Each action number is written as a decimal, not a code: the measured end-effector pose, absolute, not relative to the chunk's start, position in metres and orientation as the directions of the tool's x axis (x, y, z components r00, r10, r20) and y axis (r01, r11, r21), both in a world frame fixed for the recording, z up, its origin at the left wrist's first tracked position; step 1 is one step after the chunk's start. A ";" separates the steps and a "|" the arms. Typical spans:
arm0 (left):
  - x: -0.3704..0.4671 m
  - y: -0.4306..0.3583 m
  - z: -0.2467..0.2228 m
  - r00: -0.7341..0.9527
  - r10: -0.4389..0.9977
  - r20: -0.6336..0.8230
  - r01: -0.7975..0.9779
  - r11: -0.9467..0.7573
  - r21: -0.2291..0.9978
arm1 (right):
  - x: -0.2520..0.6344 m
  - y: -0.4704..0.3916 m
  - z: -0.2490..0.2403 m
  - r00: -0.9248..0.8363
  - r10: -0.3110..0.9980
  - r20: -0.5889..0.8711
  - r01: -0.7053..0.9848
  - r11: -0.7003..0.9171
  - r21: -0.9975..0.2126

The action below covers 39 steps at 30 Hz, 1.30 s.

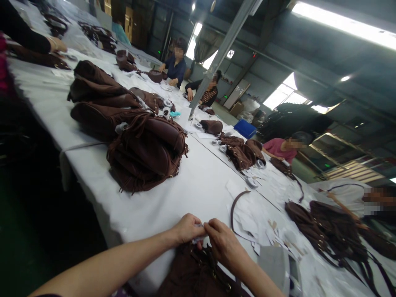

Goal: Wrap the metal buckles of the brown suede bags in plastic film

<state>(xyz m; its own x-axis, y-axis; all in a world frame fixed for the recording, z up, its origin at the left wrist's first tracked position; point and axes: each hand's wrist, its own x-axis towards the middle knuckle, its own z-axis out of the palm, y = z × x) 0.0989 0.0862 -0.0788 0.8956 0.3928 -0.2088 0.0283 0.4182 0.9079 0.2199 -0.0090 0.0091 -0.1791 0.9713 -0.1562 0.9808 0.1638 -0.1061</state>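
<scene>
A brown bag (185, 274) with metal eyelets and cords lies right in front of me, cut off by the lower edge of the view. Just above its top, my left hand (188, 229) is closed with its fingers pinched on a small whitish, crinkled piece of wrapping (199, 238). My right hand (225, 241) meets it from the other side, fingers bent and pressed to the same piece. What lies inside the wrapping is hidden by the fingers. A curved brown strap (234, 208) lies on the table beyond my right hand.
A pile of brown fringed bags (142, 144) stands ahead to the left on the white-covered table (198, 181). To my right are a grey tape dispenser (275, 264), paper scraps (247, 214) and more bags (321, 227). A metal post (216, 62) rises mid-table. Several co-workers sit around.
</scene>
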 end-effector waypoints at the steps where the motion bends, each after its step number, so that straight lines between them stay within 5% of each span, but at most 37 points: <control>1: 0.099 0.087 -0.079 0.897 0.386 -0.213 0.025 0.438 0.899 | 0.220 -0.013 0.007 -0.187 0.977 -0.098 0.977 0.175 -0.121; 20: 0.099 0.087 -0.076 0.921 0.314 -0.230 0.013 0.565 0.825 | 0.227 -0.052 -0.024 -0.262 0.906 0.333 0.963 0.265 0.036; 25: 0.098 0.086 -0.072 0.903 0.350 -0.248 0.027 0.531 0.847 | 0.232 -0.078 -0.016 -0.160 0.865 0.476 0.987 0.128 0.099; 29: 0.095 0.084 -0.073 0.898 0.356 -0.261 0.054 0.499 0.865 | 0.255 -0.137 -0.007 0.321 0.747 0.582 0.938 -0.333 -0.090; 32: 0.093 0.080 -0.075 0.902 0.347 -0.257 0.066 0.478 0.876 | 0.269 -0.191 0.004 0.776 0.439 0.454 0.615 -0.685 -0.389; 35: 0.092 0.079 -0.079 0.913 0.323 -0.248 0.079 0.456 0.886 | 0.279 -0.232 0.009 0.981 0.113 0.157 0.188 -0.754 -0.630; 39: 0.092 0.080 -0.083 0.921 0.308 -0.240 0.096 0.417 0.904 | 0.286 -0.256 -0.001 1.000 0.016 0.009 0.018 -0.697 -0.716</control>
<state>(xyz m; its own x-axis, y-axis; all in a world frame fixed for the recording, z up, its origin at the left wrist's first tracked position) 0.0918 0.0799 -0.0835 0.9209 0.3076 -0.2396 0.0957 0.4174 0.9037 0.2864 -0.2561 -0.0005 0.9998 0.0162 0.0088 0.0176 -0.6975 -0.7164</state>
